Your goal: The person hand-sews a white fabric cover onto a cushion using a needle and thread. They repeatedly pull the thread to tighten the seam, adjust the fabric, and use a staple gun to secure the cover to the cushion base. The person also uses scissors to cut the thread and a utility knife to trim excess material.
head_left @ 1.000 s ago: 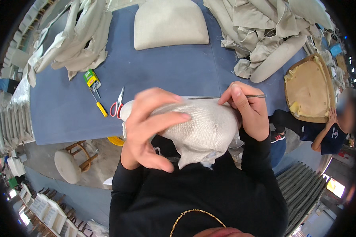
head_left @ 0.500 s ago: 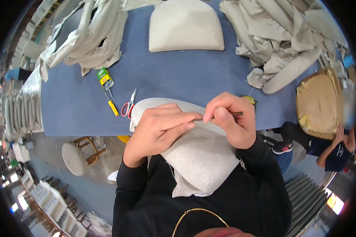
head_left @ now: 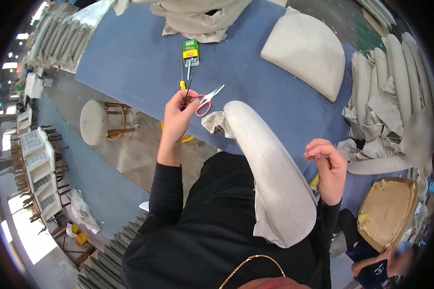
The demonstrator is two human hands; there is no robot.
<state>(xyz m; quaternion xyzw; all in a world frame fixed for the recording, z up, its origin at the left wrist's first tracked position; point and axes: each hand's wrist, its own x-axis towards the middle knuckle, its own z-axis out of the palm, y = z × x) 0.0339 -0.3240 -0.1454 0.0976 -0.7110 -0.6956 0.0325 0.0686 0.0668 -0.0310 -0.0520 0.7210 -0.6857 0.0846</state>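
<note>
Left hand [head_left: 178,113] raised, pinching thin tool [head_left: 186,96]; right hand [head_left: 329,166] curled, empty.

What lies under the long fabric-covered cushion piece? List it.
The long fabric-covered cushion piece rests with its far end on the blue table and its near end on the person's black-clothed lap. Loose fabric edges hang beneath; what is directly underneath is hidden.

open blue tabletop [head_left: 130,58] between the fabric heaps, red-handled scissors [head_left: 208,100] and yellow-handled tool [head_left: 183,85] crowding the near edge, padded cushion [head_left: 306,50] blocking far right, long upholstered piece [head_left: 265,164] splitting the space between both hands
</note>
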